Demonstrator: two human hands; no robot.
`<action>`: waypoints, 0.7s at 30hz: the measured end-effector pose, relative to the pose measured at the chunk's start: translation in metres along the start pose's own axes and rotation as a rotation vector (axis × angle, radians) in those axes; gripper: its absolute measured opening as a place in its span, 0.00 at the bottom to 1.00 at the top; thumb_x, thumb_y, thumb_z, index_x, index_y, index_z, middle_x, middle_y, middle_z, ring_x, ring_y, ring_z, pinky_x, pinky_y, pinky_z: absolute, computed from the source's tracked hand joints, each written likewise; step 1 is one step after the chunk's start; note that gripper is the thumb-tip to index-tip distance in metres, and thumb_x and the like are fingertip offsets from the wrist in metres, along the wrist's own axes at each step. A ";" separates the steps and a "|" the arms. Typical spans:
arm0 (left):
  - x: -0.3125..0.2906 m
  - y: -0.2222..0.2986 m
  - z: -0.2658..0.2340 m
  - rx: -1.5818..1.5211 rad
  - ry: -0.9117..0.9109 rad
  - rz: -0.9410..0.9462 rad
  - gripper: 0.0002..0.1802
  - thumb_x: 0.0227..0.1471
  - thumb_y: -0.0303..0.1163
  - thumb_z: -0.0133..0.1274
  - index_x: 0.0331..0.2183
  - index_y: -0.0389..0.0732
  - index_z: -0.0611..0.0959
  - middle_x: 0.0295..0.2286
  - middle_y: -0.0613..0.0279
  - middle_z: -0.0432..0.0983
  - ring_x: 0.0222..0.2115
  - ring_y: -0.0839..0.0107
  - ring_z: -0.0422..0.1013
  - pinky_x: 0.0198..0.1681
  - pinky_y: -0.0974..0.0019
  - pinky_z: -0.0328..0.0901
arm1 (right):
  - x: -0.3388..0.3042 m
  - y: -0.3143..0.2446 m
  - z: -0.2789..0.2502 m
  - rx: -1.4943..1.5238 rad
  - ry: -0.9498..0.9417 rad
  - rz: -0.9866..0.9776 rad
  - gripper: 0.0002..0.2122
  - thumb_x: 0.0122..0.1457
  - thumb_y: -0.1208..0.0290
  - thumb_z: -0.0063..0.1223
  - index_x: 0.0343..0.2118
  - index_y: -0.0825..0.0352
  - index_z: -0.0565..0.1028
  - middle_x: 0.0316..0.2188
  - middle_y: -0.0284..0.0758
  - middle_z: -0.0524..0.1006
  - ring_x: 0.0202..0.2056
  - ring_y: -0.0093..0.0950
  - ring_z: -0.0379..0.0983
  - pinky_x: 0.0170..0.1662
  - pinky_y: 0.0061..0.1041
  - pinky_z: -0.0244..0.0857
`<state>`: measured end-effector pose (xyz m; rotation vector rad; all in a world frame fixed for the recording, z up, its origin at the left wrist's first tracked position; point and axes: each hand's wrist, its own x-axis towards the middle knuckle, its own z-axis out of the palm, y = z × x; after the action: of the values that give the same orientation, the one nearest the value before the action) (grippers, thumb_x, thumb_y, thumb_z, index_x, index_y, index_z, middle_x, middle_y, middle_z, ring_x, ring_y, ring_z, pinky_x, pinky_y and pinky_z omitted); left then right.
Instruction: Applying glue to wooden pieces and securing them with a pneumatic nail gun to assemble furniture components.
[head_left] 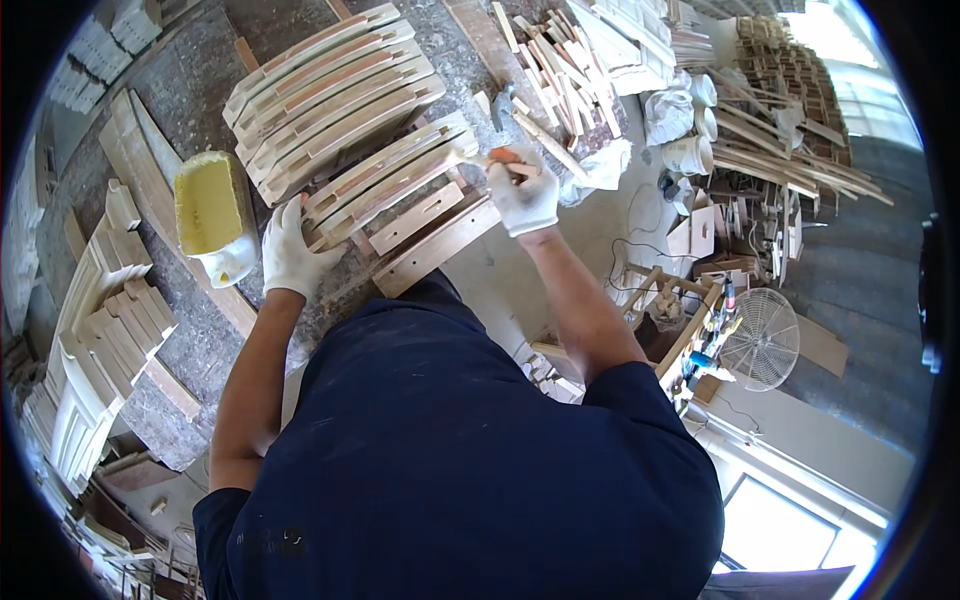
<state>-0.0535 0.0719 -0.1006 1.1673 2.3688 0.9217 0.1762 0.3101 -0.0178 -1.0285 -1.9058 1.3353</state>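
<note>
My left hand (292, 256), in a white glove, grips the left end of a curved wooden rail (385, 200), with thumb and fingers around it. This rail lies beside another in a short row at the near edge of the worktable. My right hand (524, 198), also gloved, is closed around a small brush (470, 157). Its pale, slightly blurred tip is at the right end of the rails. Left of my left hand stands a cut-open white plastic jug (238, 262) holding yellow paste (206, 205).
A larger row of curved rails (335, 95) lies beyond. Straight wooden pieces with holes (437, 246) sit at the near edge. A hammer (503, 105) and loose sticks (568, 75) lie at the right. Shaped wood (110, 320) is stacked left; a fan (760, 340) stands at right.
</note>
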 end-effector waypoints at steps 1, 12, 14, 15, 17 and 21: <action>0.001 0.000 0.001 -0.002 0.000 0.003 0.49 0.31 0.39 0.73 0.57 0.38 0.72 0.49 0.50 0.72 0.49 0.51 0.70 0.55 0.55 0.65 | 0.012 0.007 -0.014 -0.005 0.089 0.012 0.08 0.54 0.83 0.54 0.37 0.72 0.79 0.31 0.34 0.81 0.26 0.22 0.72 0.31 0.16 0.66; 0.003 0.001 0.001 0.018 -0.020 -0.026 0.51 0.31 0.39 0.73 0.58 0.38 0.71 0.50 0.50 0.72 0.49 0.51 0.70 0.56 0.55 0.65 | 0.015 0.027 -0.015 0.003 0.149 -0.085 0.09 0.54 0.83 0.54 0.38 0.71 0.79 0.32 0.37 0.81 0.27 0.25 0.72 0.33 0.20 0.67; 0.005 0.001 0.002 0.019 -0.015 -0.028 0.51 0.31 0.39 0.73 0.58 0.38 0.71 0.50 0.50 0.72 0.49 0.51 0.70 0.56 0.55 0.65 | 0.012 0.016 -0.009 -0.029 0.111 -0.132 0.09 0.54 0.83 0.54 0.38 0.71 0.79 0.32 0.37 0.81 0.27 0.25 0.72 0.33 0.21 0.67; 0.005 0.001 0.003 0.018 -0.011 -0.031 0.51 0.31 0.39 0.73 0.58 0.38 0.71 0.50 0.50 0.72 0.50 0.51 0.70 0.56 0.55 0.65 | 0.007 0.006 -0.003 -0.062 0.072 -0.178 0.09 0.53 0.83 0.54 0.38 0.71 0.79 0.33 0.37 0.81 0.27 0.26 0.73 0.33 0.21 0.67; 0.002 0.000 0.001 0.015 -0.013 -0.034 0.51 0.30 0.39 0.73 0.58 0.38 0.71 0.50 0.50 0.72 0.50 0.51 0.70 0.56 0.55 0.65 | -0.011 -0.011 0.008 -0.131 0.001 -0.263 0.09 0.53 0.83 0.55 0.38 0.71 0.79 0.33 0.38 0.81 0.27 0.26 0.73 0.33 0.21 0.68; 0.004 0.000 0.003 0.015 -0.012 -0.036 0.51 0.30 0.39 0.73 0.58 0.38 0.71 0.50 0.50 0.72 0.50 0.51 0.70 0.56 0.55 0.65 | -0.034 -0.020 0.036 -0.195 -0.017 -0.443 0.09 0.53 0.86 0.55 0.37 0.73 0.80 0.35 0.38 0.81 0.32 0.26 0.76 0.38 0.20 0.70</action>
<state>-0.0542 0.0757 -0.1027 1.1290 2.3832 0.8835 0.1602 0.2599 -0.0119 -0.6271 -2.1489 0.9224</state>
